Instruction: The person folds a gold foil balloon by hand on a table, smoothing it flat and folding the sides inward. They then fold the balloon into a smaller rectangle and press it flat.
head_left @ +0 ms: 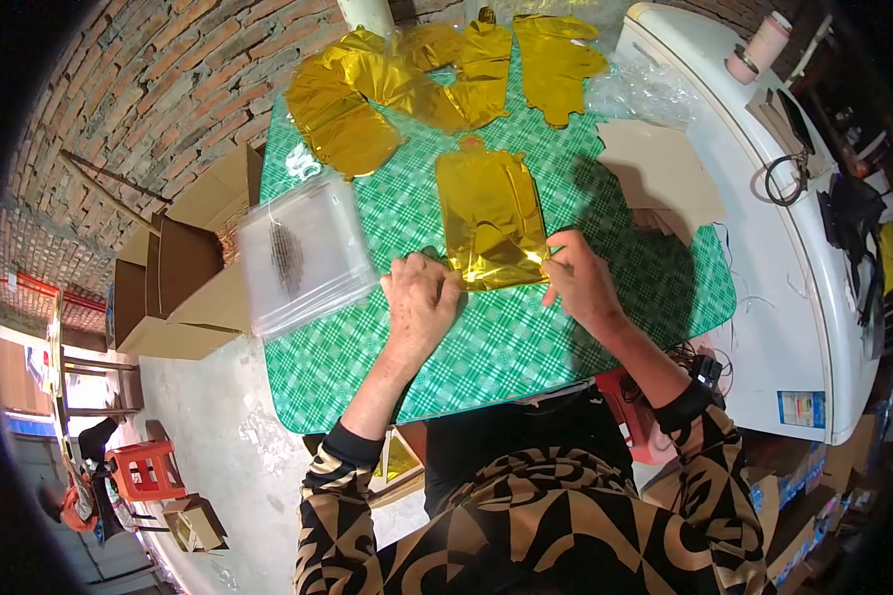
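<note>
A folded gold foil balloon [489,203] lies flat on the green checked tablecloth [506,352], its near edge creased and shiny. At its near left corner, my left hand [417,302] is closed with curled fingers on the foil. My right hand [583,283] pinches the near right corner between thumb and fingers. Left of my left hand rests a stack of clear plastic bags [318,253] with a dark printed patch. More gold foil balloons [352,109] are spread along the far side of the table, one separate piece [556,69] at the back right.
Brown cardboard sheets [660,174] lie at the table's right, beside crumpled clear plastic [645,89]. A white fridge [764,297] borders that side. Open cardboard boxes [193,268] stand to the left, near a brick wall [169,99]. A red stool [147,469] is on the floor.
</note>
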The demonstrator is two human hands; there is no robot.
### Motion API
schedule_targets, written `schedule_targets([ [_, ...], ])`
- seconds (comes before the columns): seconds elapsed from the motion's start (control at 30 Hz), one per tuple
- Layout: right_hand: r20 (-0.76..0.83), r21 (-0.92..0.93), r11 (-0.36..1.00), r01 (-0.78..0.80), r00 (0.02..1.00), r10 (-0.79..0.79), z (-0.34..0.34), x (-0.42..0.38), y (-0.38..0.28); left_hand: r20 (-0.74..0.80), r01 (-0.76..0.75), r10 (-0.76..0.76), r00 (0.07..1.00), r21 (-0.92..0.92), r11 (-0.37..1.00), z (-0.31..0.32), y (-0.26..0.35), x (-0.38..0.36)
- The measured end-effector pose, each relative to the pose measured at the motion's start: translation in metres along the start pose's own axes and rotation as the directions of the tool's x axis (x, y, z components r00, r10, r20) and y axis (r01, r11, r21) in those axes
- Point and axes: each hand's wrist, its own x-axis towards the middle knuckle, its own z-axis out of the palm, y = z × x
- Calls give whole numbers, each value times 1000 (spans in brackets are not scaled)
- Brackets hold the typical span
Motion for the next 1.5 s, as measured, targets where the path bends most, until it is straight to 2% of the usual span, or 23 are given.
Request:
schedule_targets([
  [0.07,9,-4,999,-36,999,36,-1,0,-4,-17,-22,22,1000,33,999,4,-2,0],
  [0.17,-22,-31,999,38,999,-39,4,-1,2,-9,-20,21,1000,79,997,6,-2,-1],
  [0.27,-17,-63,997,36,999,-37,5,0,3,-26,-47,51,998,143,989,6,1,0],
  [0.4,-10,-75,996,-45,999,44,8,1,0,-71,-85,100,992,191,978,6,4,0],
  [0.5,-8,-64,997,-51,999,50,9,2,0,-64,-53,67,996,206,977,6,6,3],
  [0.6,-4,-79,996,-52,999,52,8,2,2,-134,-192,214,968,156,969,2,17,10],
  [0.7,14,-68,991,-112,993,113,6,1,-6,-45,-293,299,953,113,949,0,31,18],
  [0.73,13,-60,992,-111,994,112,6,1,-6,40,-292,289,956,80,953,4,31,19],
  [0.83,7,-25,989,-144,990,144,5,-1,-13,87,-326,319,944,85,941,17,30,23],
  [0.87,7,-9,987,-160,987,160,5,-1,-15,148,-319,302,942,106,942,20,27,24],
  [1.07,24,36,980,-197,980,197,5,0,-12,193,-375,337,922,219,901,32,19,22],
  [1.27,8,94,977,-192,981,192,1,-1,-8,259,-347,280,924,266,899,31,21,22],
  [1.37,-130,-253,961,111,981,-147,-6,6,19,277,-329,253,927,276,903,27,27,23],
  [1.47,-132,-475,823,311,900,-416,-13,14,5,268,-327,248,931,309,893,28,27,22],
  [1.5,-49,-512,772,377,884,-465,-12,17,0,269,-325,246,931,308,894,28,27,21],
])
